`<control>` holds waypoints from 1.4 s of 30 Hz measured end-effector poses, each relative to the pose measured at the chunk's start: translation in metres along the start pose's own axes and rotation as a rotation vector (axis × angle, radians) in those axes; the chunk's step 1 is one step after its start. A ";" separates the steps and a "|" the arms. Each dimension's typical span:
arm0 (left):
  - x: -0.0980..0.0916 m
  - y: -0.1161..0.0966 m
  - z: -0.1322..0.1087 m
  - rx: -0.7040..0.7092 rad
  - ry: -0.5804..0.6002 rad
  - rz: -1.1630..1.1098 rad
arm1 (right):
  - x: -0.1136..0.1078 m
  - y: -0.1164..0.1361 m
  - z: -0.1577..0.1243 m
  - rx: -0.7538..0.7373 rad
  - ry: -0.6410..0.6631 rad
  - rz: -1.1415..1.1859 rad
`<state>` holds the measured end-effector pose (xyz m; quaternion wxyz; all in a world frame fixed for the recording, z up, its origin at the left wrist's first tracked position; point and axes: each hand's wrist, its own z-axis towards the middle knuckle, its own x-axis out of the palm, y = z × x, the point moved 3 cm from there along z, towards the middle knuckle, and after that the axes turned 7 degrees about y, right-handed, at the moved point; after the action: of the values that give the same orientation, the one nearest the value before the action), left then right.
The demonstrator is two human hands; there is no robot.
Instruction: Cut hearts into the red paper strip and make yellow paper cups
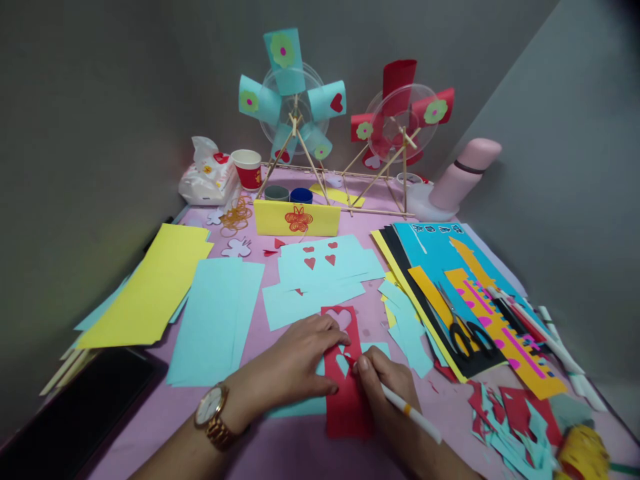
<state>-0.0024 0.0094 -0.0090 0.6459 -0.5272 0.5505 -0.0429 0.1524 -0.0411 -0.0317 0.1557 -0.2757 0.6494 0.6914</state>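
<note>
Craft workspace: turquoise sheets (207, 320), scissors (455, 317), paper scraps (517, 437), pinwheel models (284, 83).

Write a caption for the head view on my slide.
Left hand steadies a red heart stencil; right hand holds a white marker.

A white marker (413, 417) pointing at a red paper strip (345, 413)

The left hand (313, 350) is pressing the red paper strip onto light-blue paper (297, 408). The right hand (393, 387) is gripping the white marker, aiming its tip at a heart-shaped cut-out (343, 364). Behind, heart-marked sheets (345, 273) are lying on the pink table (280, 457), and a blue-bladed wheel (287, 83) and a red-bladed wheel (399, 87) are standing on stick frames (313, 167).
</note>
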 end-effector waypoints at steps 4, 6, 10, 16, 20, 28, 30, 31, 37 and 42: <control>-0.001 0.000 0.000 -0.001 0.006 -0.002 | 0.000 -0.001 0.000 0.018 -0.010 0.000; 0.000 0.000 0.000 -0.001 0.011 -0.002 | 0.000 -0.001 0.000 0.033 -0.018 0.003; 0.001 0.001 0.000 0.010 -0.008 0.005 | 0.000 0.000 0.000 0.052 -0.036 -0.006; 0.001 0.001 0.000 0.000 -0.001 0.011 | -0.002 0.002 0.000 0.041 -0.062 -0.046; 0.000 0.000 0.000 0.000 0.000 0.014 | -0.003 -0.001 0.000 0.042 -0.073 -0.051; 0.001 0.002 0.000 0.003 0.008 0.017 | -0.004 0.002 -0.002 0.082 -0.079 -0.032; 0.001 0.002 0.000 0.004 0.011 0.020 | -0.004 0.003 -0.002 0.112 -0.081 -0.014; 0.002 0.003 0.000 0.005 0.011 0.022 | -0.003 0.003 -0.002 0.118 -0.079 -0.004; 0.003 0.004 0.000 0.016 0.000 0.020 | -0.003 0.004 -0.002 0.106 -0.079 0.040; 0.002 0.003 0.000 0.005 0.005 0.017 | -0.002 0.002 -0.003 0.081 -0.084 0.045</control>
<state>-0.0033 0.0094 -0.0118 0.6462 -0.5210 0.5562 -0.0401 0.1534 -0.0437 -0.0284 0.1784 -0.2253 0.6758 0.6788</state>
